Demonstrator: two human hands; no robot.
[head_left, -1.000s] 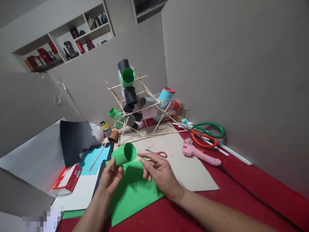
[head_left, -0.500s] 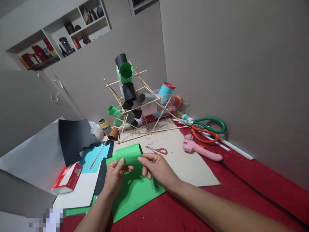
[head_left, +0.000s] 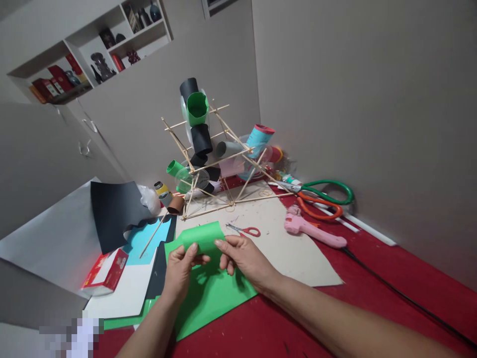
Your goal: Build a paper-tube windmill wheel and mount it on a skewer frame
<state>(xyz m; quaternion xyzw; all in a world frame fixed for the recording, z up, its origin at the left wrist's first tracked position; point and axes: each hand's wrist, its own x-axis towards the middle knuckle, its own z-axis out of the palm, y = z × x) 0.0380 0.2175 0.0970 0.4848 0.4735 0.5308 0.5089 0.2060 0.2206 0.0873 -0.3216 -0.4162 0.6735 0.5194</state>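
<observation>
A green sheet of craft paper or foam (head_left: 203,234), curled at its far edge, is pinched between both my hands. My left hand (head_left: 182,263) grips its left part with the thumb on top. At its right end my right hand (head_left: 238,256) closes thumb and fingers on the edge. Below them the green sheet's flat part (head_left: 216,303) lies over the red table. Small red-handled scissors (head_left: 249,231) rest just beyond my right hand. Farther back stands a frame of wooden sticks (head_left: 208,211) bearing black, green, blue and pink tubes.
A pink glue gun (head_left: 316,233) with a black cord lies at right, near large green-and-orange-handled scissors (head_left: 324,199). Left are a red-and-white tissue pack (head_left: 106,273), a black sheet (head_left: 114,214), a blue sheet (head_left: 147,243) and a brown tube (head_left: 176,204). A beige board (head_left: 290,253) covers the table's middle.
The green sheet's curled part, earlier showing an open round end at right, now looks flatter with that opening no longer visible. Both hands keep their grip. The view has shifted slightly.
</observation>
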